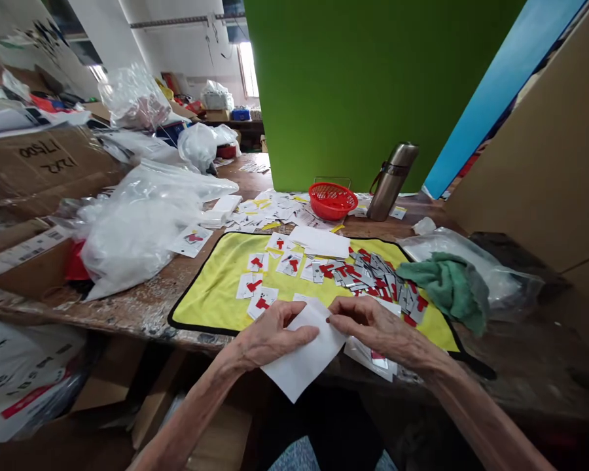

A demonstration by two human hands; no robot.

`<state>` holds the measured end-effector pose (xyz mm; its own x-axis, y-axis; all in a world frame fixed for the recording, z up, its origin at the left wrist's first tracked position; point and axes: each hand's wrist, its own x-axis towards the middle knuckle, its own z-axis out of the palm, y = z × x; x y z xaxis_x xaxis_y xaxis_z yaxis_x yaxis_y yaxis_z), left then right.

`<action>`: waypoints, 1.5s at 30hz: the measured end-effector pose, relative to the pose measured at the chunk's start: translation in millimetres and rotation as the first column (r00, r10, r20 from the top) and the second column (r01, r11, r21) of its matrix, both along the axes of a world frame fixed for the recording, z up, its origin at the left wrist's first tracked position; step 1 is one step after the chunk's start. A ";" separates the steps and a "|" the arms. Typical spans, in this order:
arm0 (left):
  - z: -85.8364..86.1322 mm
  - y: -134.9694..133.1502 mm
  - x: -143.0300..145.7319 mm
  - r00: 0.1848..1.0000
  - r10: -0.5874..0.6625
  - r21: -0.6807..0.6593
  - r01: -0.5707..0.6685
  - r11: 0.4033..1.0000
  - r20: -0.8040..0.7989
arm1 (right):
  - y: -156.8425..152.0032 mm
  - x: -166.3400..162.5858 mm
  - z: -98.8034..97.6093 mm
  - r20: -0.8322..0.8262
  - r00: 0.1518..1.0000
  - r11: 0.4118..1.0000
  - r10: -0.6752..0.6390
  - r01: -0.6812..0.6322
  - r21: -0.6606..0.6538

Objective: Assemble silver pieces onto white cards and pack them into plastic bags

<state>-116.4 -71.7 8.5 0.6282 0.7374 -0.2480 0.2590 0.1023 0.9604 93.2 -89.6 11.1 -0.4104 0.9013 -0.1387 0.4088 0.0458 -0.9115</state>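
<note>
While hands (273, 337) (375, 322) pinch it, paper (304, 360) lies between.

Two bare forearms reach in from the near side, slanting inward toward the white sheet (302, 360). The left hand (275, 332) grips it from its left, thumb (304, 336) laid flat across its face, the fingers bent and partly hidden behind it. The right hand (373, 320) is at its upper right edge, thumb and forefinger pinched close there, knuckles raised, the remaining fingers curled. Both wrists are off to either side of it, nearly straight.
</note>
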 end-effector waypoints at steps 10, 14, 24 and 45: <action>11.4 -31.2 5.6 0.897 0.436 0.474 -0.351 0.808 -0.079 | -28.7 -31.5 -4.1 0.068 0.976 0.940 -0.208 0.180 0.289; 8.2 -26.3 3.5 0.906 0.423 0.187 -0.416 0.890 -0.001 | -38.0 -42.1 0.6 0.252 0.943 0.807 -0.218 0.028 0.590; -1.9 -21.2 14.6 0.604 0.685 -0.332 -0.601 0.727 0.407 | -38.9 -44.4 -14.8 -0.101 0.854 0.701 -0.511 0.481 0.526; -14.2 -36.2 5.8 0.942 0.277 -0.057 -0.271 0.961 0.190 | -33.1 -37.7 -6.8 0.135 0.991 0.991 -0.028 0.010 0.133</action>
<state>-110.6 -107.8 -5.8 0.4413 0.8819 -0.1660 0.0259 0.1724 0.9847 55.5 -122.7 4.3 -0.3787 0.9227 -0.0718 0.5304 0.1528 -0.8339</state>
